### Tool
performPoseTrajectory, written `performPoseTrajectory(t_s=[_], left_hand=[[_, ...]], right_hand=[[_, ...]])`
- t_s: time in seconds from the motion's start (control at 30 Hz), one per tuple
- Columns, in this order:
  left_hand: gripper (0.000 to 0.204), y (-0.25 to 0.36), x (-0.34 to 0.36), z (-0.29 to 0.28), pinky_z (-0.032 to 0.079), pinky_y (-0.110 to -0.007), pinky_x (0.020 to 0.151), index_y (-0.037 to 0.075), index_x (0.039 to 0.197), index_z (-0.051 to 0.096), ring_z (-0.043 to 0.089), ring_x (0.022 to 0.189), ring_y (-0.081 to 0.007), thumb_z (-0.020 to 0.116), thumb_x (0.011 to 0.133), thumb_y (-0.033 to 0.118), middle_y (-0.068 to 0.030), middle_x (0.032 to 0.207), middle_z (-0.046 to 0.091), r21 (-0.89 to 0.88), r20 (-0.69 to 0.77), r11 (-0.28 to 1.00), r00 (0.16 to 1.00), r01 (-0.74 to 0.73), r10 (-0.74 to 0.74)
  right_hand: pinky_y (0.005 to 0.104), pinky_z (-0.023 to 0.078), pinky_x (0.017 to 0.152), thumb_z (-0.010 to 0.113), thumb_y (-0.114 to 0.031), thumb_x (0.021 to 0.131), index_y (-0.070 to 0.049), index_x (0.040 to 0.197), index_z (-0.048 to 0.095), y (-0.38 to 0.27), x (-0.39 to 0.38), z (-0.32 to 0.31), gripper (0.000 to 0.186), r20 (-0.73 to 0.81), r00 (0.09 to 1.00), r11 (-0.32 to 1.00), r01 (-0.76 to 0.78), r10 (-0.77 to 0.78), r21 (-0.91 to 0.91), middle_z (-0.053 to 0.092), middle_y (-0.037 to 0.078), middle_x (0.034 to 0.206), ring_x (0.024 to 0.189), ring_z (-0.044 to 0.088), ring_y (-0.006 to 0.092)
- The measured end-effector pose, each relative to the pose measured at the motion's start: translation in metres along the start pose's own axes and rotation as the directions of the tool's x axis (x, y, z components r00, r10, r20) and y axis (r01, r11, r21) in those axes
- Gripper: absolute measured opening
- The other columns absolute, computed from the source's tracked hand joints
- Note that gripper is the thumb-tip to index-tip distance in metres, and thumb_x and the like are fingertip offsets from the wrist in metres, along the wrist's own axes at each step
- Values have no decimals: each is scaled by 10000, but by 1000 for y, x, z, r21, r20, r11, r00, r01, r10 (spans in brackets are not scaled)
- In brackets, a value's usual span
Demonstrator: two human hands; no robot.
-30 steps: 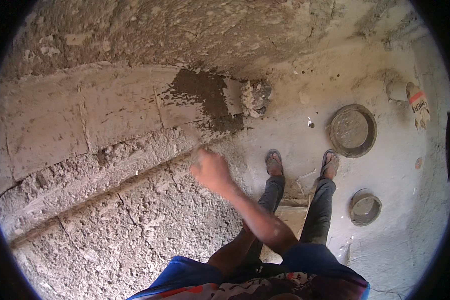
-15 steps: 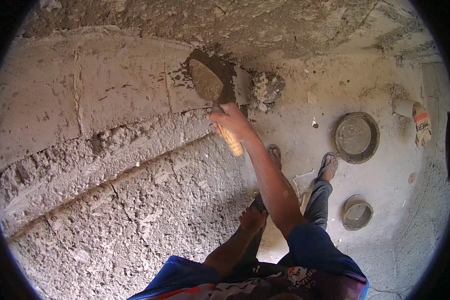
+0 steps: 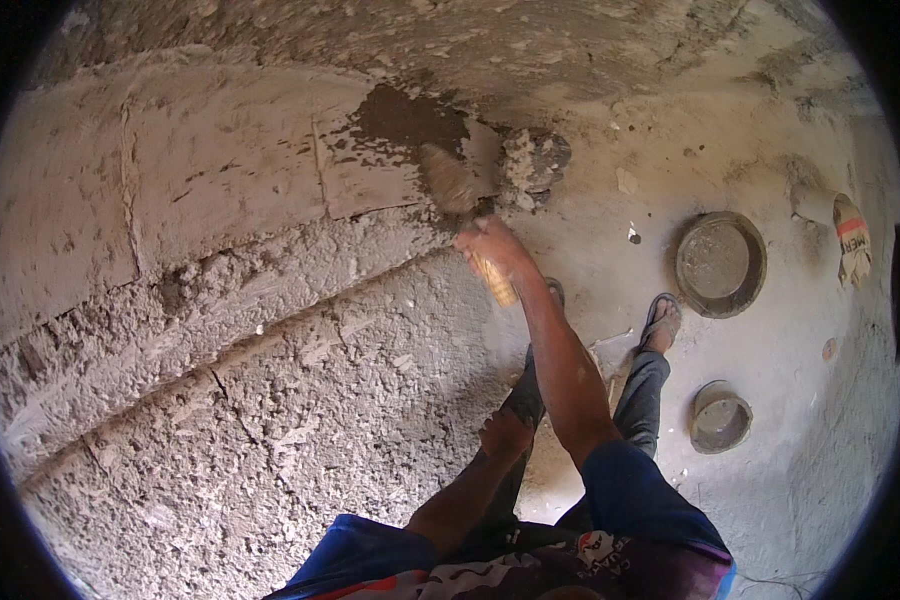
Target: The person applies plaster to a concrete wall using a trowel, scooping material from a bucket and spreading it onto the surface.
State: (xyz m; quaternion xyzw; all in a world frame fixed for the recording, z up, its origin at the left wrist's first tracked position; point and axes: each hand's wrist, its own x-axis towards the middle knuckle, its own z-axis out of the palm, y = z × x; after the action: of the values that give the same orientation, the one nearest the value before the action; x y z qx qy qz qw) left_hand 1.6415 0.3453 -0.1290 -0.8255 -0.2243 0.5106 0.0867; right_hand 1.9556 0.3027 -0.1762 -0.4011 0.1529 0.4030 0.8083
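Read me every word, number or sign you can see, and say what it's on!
Torn brown paper: dark letters near a red stripe; I won't copy those out.
Shirt: small pale lettering, partly too small to read; not copied either.
Trowel: blurred; no writing that I can make out.

Seeing print in two spots here. First one way over on the right, on a torn scrap of brownish paper (image 3: 854, 262) at the end of a pale tube (image 3: 815, 204): short run of chunky dark capitals, just below a red band (image 3: 850, 225) in this view, with ragged paper edge further down. Pretty legible tbh, even at that small size. Second one down near the bottom, on the front of the dark shirt (image 3: 660, 572): few small pale letters, tilted, right beside a red-and-white printed patch (image 3: 595, 546). Way harder to make out, tiny and dim on creased cloth, so can't tell the full wording there.
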Motion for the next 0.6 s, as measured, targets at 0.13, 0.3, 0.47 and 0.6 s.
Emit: performPoseTrajectory(t_s=[0.13, 0.3, 0.47, 0.6], left_hand=[[528, 5, 0, 5, 422, -469, 799, 24, 1029, 527, 537, 965, -311, 531, 757, 476, -149, 1011, 556, 69, -50, 997, 998, -29, 33], [571, 23, 4, -4, 396, -477, 833, 28, 1071, 516, 526, 990, -314, 507, 759, 506, -156, 1047, 544, 71, 28, 997, 999, 35, -37], [578, 30, -12, -2, 401, -472, 838, 24, 1086, 511, 513, 1009, -329, 487, 775, 511, -180, 1063, 533, 131, 65, 991, 997, 23, -32], [562, 49, -3, -7, 419, -467, 815, 23, 1075, 514, 519, 1002, -326, 486, 781, 501, -180, 1051, 531, 231, 11, 973, 1000, -27, 25]], right_hand=[[255, 370, 407, 624, -91, 710, -17, 699, 527, -6, -75, -19, 123, 270, 963, 999, -7, -6, 46, 492, 33, 537, 434, 469, 110], [253, 420, 545, 617, -117, 728, -17, 789, 580, 25, -201, -123, 123, -38, 949, 940, 303, -312, -159, 537, 22, 621, 576, 519, 84], [368, 483, 642, 580, -197, 735, 2, 842, 597, 63, -278, -254, 226, -769, 544, 700, -403, -335, -590, 617, 163, 757, 706, 612, 274], [440, 485, 710, 561, -272, 740, -18, 856, 620, 80, -293, -349, 286, -923, 307, 437, -814, -233, -381, 618, 216, 867, 816, 599, 381]])
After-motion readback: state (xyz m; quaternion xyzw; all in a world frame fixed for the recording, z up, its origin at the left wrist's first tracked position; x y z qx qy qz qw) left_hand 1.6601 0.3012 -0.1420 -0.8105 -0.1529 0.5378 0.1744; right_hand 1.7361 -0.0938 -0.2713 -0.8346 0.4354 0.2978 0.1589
